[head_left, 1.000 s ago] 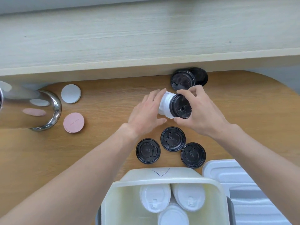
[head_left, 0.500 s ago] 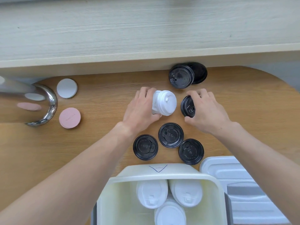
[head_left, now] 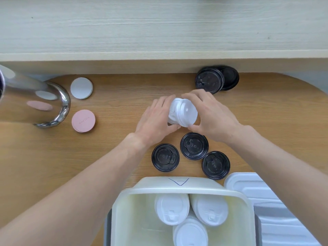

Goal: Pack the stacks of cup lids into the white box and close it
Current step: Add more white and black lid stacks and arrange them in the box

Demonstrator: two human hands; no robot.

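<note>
Both hands clasp the white stack (head_left: 182,112) just beyond the box (head_left: 177,189): left hand (head_left: 156,119) and right hand (head_left: 213,114) curl their fingers round its ends. Best to squeeze the ends evenly so no lid slips, then lay it beside the three stacks (head_left: 190,213) inside. A pen triangle (head_left: 178,181) marks the box rim; the print on the black lids (head_left: 194,146) is unreadable.

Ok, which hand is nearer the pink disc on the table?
Left. The left hand grips the white lid stack, on the side toward the pink disc; the right hand holds the stack's far side.
</note>
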